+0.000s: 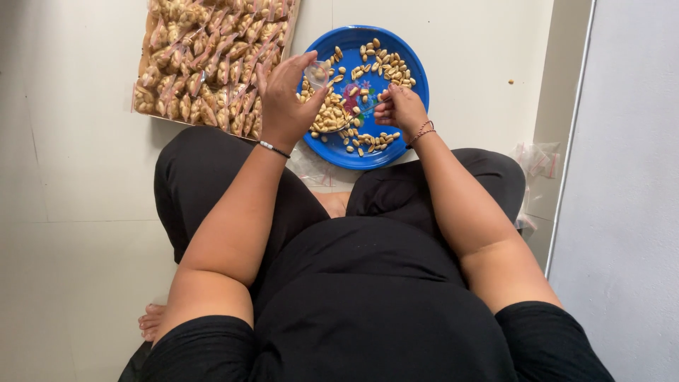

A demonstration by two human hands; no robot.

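The person sits cross-legged on the pale floor (71, 233), dressed in black, arms reaching toward the top centre of the frame. The left hand (286, 99) is raised just above the left rim of the blue plate (417, 71), its thumb and fingers pinched around a small clear bag (318, 72) that already has a few peanuts in it. A thin bracelet (274, 148) rings that wrist. The right hand (399, 107) rests low over the middle of the plate, fingers curled in on themselves; it looks to be pinching peanuts, though I cannot tell for sure what is between the fingertips. Its wrist wears a red cord (423, 131).

Peanuts (385, 65) lie scattered over the plate, thicker in a heap under the left hand and along the upper right part. In the upper left of the frame, touching nothing but the floor, sits a tray of filled bags (205, 56), packed edge to edge. At the right edge, near the person's knee, lie some empty bags (536, 159).
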